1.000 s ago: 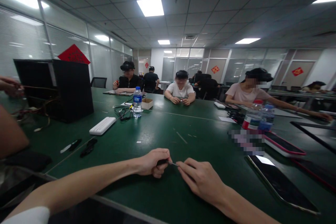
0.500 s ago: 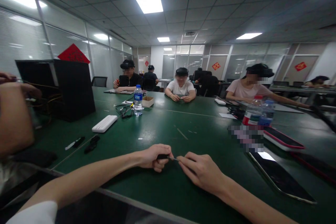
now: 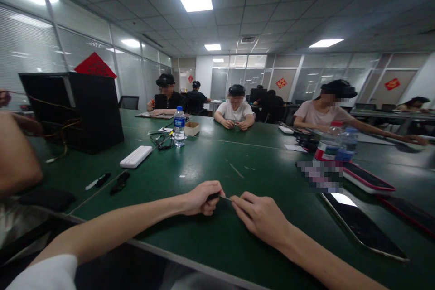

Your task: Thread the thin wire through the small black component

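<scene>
My left hand point(image 3: 201, 197) rests on the green table point(image 3: 217, 158) with its fingers curled round a small black-handled tool point(image 3: 217, 196) whose thin metal tip points right. My right hand point(image 3: 261, 217) lies just beside it, fingers bent, with the fingertips pinched at the tool's tip on something too small to make out. Both forearms reach in from the bottom of the view.
A dark tablet point(image 3: 360, 226) and a red-edged one point(image 3: 369, 179) lie at right near bottles point(image 3: 328, 145). A white keyboard-like bar point(image 3: 136, 156), a water bottle point(image 3: 179, 127), a black computer case point(image 3: 78, 108) and small black tools point(image 3: 118, 182) are at left. A neighbour's arm point(image 3: 15, 154) is at far left; several people sit opposite.
The camera has tilted slightly, so the scene sits a little lower. My hands stay together on the tool, barely shifted. The neighbour's arm at left has moved.
</scene>
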The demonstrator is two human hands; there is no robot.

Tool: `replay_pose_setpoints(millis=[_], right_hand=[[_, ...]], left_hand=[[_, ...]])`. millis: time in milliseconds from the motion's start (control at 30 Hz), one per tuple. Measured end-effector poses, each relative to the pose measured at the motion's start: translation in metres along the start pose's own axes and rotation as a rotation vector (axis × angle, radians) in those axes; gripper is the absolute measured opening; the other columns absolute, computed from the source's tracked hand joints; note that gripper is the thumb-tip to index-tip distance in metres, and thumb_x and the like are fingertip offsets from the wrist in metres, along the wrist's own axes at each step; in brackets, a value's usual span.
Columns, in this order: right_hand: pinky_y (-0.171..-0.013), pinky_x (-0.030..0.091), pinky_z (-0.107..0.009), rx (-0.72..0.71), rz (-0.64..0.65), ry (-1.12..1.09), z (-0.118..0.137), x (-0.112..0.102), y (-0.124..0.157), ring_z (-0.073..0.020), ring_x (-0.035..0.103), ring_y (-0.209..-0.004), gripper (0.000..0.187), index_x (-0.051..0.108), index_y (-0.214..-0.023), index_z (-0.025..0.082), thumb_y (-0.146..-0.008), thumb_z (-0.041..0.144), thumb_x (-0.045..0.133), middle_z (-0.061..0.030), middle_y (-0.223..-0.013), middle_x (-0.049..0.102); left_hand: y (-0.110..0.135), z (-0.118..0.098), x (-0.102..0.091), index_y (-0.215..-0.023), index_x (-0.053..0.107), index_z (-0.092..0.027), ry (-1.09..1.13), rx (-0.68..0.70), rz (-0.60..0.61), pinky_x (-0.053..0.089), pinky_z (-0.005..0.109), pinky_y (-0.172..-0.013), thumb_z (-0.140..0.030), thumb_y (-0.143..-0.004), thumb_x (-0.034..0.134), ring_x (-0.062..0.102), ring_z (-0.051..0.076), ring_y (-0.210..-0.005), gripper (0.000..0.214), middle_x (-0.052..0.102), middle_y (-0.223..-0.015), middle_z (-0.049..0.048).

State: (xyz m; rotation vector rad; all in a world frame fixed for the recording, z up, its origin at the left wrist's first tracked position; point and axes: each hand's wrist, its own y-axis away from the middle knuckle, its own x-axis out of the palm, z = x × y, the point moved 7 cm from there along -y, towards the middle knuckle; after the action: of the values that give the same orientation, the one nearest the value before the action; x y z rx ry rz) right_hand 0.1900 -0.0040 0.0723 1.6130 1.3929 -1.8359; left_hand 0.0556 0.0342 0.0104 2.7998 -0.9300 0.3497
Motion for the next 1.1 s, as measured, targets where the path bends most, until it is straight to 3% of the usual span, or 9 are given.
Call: replay_pose_setpoints(millis=[100,300,633,1100], right_hand=[[-0.060,0.047,-0.020,0.079,0.006,0.025,-0.001,0.004,-0.001,-0.0121,0.065,-0.067,0.030,0.071,-0.106,0.019,-0.101,0.024,0.041,-0.0056,-0.087,0.069],[-0.058,0.047,-0.021,0.153,0.017,0.050,0.003,0.005,-0.001,-0.0131,0.066,-0.067,0.031,0.070,-0.108,0.020,-0.102,0.024,0.040,-0.0049,-0.087,0.070],[-0.064,0.049,-0.020,0.044,0.004,-0.034,0.003,0.007,0.002,-0.0120,0.065,-0.070,0.030,0.071,-0.110,0.019,-0.101,0.023,0.043,-0.0061,-0.089,0.069],[-0.059,0.046,-0.020,-0.053,-0.044,-0.059,0.007,0.001,0.003,-0.0105,0.062,-0.065,0.032,0.071,-0.108,0.016,-0.102,0.022,0.040,-0.0058,-0.085,0.069]], left_hand=[[-0.004,0.001,-0.003,-0.087,0.048,-0.020,0.003,0.082,-0.135,0.017,0.016,-0.039,-0.046,-0.092,0.051,0.022,0.006,-0.034,0.027,0.033,-0.048,-0.0110],[-0.004,0.001,-0.003,-0.090,0.045,-0.022,0.040,0.129,-0.185,0.017,0.016,-0.039,-0.045,-0.093,0.050,0.021,0.006,-0.035,0.024,0.034,-0.049,-0.0115],[0.004,0.000,0.003,-0.096,0.049,-0.023,0.070,-0.039,0.055,0.017,0.015,-0.039,-0.040,-0.092,0.053,0.015,0.006,-0.034,0.018,0.027,-0.048,-0.0119],[0.016,-0.003,0.014,-0.095,0.054,-0.022,0.097,-0.159,0.195,0.014,0.016,-0.037,-0.036,-0.092,0.055,0.007,0.007,-0.036,0.015,0.020,-0.048,-0.0115]])
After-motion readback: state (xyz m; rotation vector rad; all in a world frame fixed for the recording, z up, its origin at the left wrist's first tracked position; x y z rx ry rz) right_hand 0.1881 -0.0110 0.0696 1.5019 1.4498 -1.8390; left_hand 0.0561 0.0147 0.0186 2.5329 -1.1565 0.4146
